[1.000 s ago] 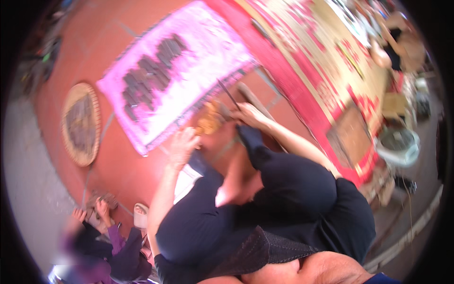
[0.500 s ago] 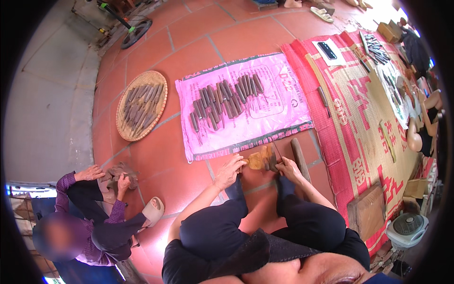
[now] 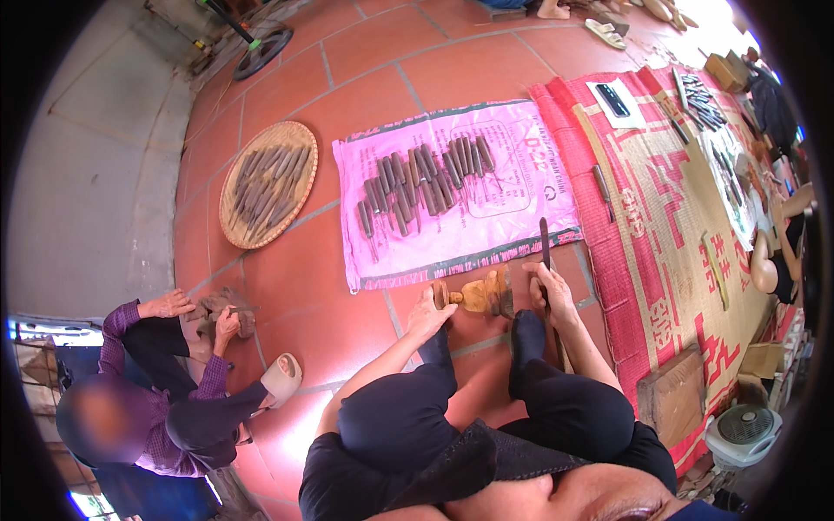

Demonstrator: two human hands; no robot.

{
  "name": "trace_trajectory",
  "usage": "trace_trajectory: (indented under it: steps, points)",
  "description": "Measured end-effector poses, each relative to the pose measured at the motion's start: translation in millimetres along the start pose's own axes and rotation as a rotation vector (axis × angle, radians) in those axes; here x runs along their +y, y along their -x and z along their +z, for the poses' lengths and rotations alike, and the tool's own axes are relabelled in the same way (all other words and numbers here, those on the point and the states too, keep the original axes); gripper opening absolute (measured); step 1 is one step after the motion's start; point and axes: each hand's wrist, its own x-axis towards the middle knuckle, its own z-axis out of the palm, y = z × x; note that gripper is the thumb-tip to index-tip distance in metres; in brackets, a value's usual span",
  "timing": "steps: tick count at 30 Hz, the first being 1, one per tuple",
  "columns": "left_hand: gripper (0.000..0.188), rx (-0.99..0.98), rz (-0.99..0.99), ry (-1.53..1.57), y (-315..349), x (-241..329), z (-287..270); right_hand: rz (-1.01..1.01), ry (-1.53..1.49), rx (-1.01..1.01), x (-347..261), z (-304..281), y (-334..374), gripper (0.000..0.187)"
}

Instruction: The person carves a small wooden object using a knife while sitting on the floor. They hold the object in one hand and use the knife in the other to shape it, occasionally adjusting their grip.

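Note:
A tan carved wooden figure (image 3: 476,296) with a rounded, narrow left end lies across the floor between my feet. My left hand (image 3: 426,316) is closed at that end, its fingers around a brown wooden piece (image 3: 440,293) that touches the figure. Near the figure's wide, darker right end, and apart from it, my right hand (image 3: 552,293) is closed around a dark stick-like tool (image 3: 545,241). The tool points away from me, past the edge of a pink sack. Below that hand a brown rod shows beside my leg; whether it is part of the tool I cannot tell.
Several dark-handled tools (image 3: 426,184) lie on the pink sack (image 3: 521,226); more fill a round woven tray (image 3: 304,198). A patterned mat (image 3: 634,260) spreads at right, with a wooden board (image 3: 673,398) and a fan (image 3: 743,427). At left a co-worker sits holding a cloth (image 3: 228,311).
My right hand has moved away from the figure, and the dark tool now stands out of its grip. The thin tool it held beside the figure is no longer visible. The view has shifted slightly.

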Motion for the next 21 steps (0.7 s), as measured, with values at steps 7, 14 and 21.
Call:
trace_trajectory:
  steps: [7,14,21]
  points:
    - [0.078,0.023,-0.092,-0.042,-8,13,6,-0.060,-0.120,-0.008,-2,1,1,0.050]
    - [0.071,0.025,0.051,-0.073,-24,27,-19,-0.087,0.253,-0.012,-6,-4,10,0.053]
    - [0.059,0.041,0.388,-0.093,-60,39,-32,-0.009,0.234,0.059,-3,7,11,0.026]
